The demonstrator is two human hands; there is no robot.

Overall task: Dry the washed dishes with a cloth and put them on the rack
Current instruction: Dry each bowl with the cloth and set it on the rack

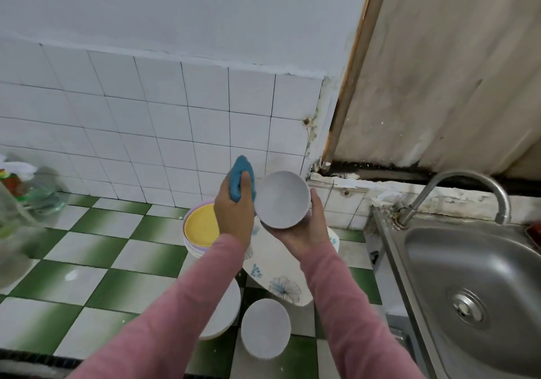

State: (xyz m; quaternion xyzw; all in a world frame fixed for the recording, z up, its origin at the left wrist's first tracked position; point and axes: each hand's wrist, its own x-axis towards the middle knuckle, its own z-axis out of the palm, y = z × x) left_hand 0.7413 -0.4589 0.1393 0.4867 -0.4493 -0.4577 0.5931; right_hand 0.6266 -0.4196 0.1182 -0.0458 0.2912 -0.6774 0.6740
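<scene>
One white bowl (265, 328) near the sink (480, 267)

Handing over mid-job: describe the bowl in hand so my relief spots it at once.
Left of the steel sink, above the green-and-white checkered counter, two hands are raised. The right hand cradles a white bowl beside the blue cloth the left hand grips. Unlike the lower bowl resting on the counter, it is lifted, tilted toward the camera.

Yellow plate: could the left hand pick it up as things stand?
Probably not yet: the left hand grips the blue cloth, occupying its fingers. The yellow plate lies uncovered atop its stack.
</scene>
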